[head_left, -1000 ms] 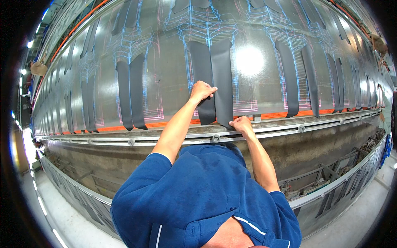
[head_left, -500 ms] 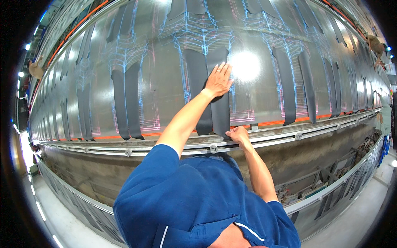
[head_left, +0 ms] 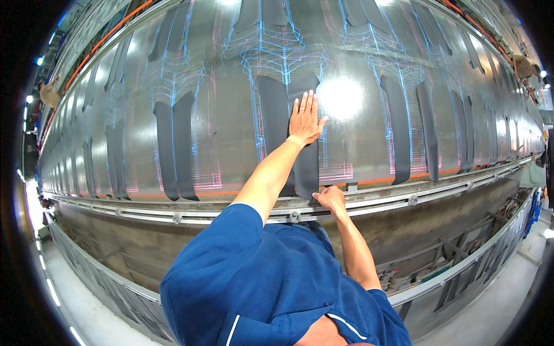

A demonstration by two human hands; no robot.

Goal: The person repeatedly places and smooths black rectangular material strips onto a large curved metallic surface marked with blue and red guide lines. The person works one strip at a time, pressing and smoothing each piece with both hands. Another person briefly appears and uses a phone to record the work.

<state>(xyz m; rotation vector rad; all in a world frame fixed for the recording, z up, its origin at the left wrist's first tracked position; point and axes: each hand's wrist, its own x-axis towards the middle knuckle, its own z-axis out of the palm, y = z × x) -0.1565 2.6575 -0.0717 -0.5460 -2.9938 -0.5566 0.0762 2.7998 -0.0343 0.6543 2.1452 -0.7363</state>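
A long dark grey fabric panel (head_left: 307, 164) lies on a printing table (head_left: 231, 132) in front of me, over blue and pink lines. My left hand (head_left: 306, 120) rests flat on its upper part, fingers stretched away from me and thumb out to the right. At the panel's near end my right hand (head_left: 330, 198) pinches its lower right corner, by the table's near edge. Close to its left side lies a matching grey panel (head_left: 270, 109), partly hidden by my left forearm.
More dark panels lie in pairs along the table, such as a left panel (head_left: 166, 144) and a right panel (head_left: 395, 127). A metal rail (head_left: 231, 217) with round fittings runs along the near edge. Below it is a lower trough (head_left: 133, 236). Other people stand at the far sides.
My left hand has turned on the panel, its fingers now pointing straighter away from me and its thumb further out. My right hand keeps its pinch at the corner. The view has shifted slightly.
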